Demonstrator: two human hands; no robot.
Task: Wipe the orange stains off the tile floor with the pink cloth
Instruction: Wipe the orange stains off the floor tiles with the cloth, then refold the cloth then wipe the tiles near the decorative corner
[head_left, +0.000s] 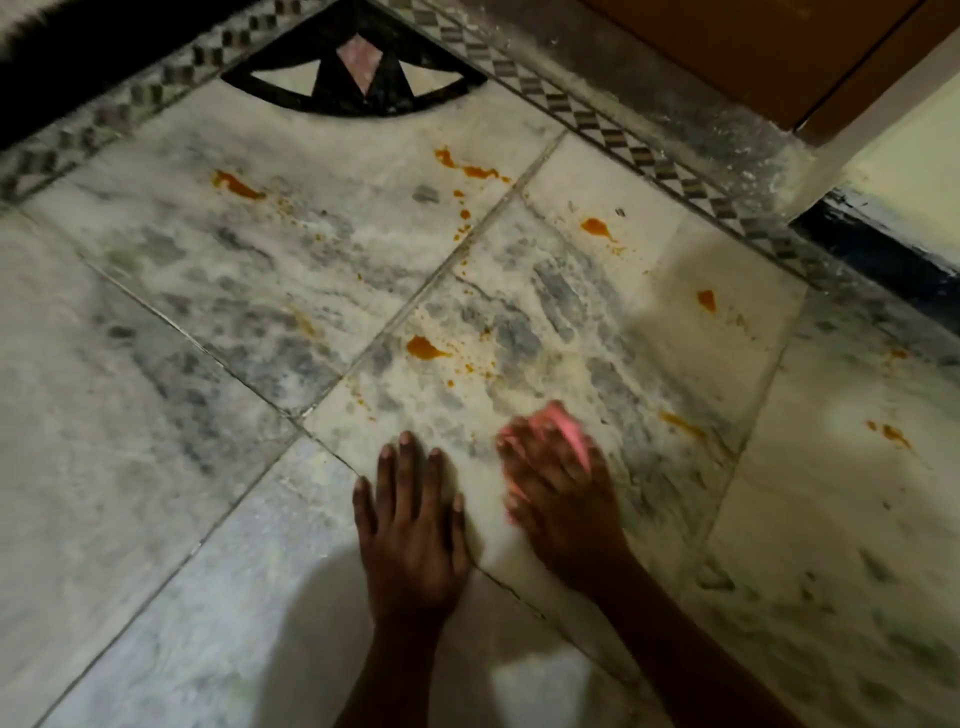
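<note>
cloth (558, 423), pink, lay on the floor (156, 467) under the right hand (558, 499), near the lower middle of the view. only its far edge and a strip along the thumb side showed past the fingers. right hand was blurred; it lay on top of the cloth with fingers bent over it, but whether they gripped the cloth or merely pressed it down could not be told. left hand (413, 530) rested flat on the floor just beside the right, fingers straight and spread, released and holding nothing. the two hands were close but apart.

stains, orange, were scattered over the marble tiles beyond and to the right of the hands: one blot (423, 347) with small specks beside it lay nearest ahead of the cloth, a streak (680, 425) to the cloth's right, a pair of marks (891, 434) further right, a spot (706, 300) and another (596, 227) higher up, a trail (467, 166) near the far tile edge, and a smear (236, 185) at far left. cloth touched none of these.

a chequered border (613, 132) ran along the far side, with a dark fan-shaped inlay (358, 67) at its corner. a brown door (779, 52) stood at upper right.
</note>
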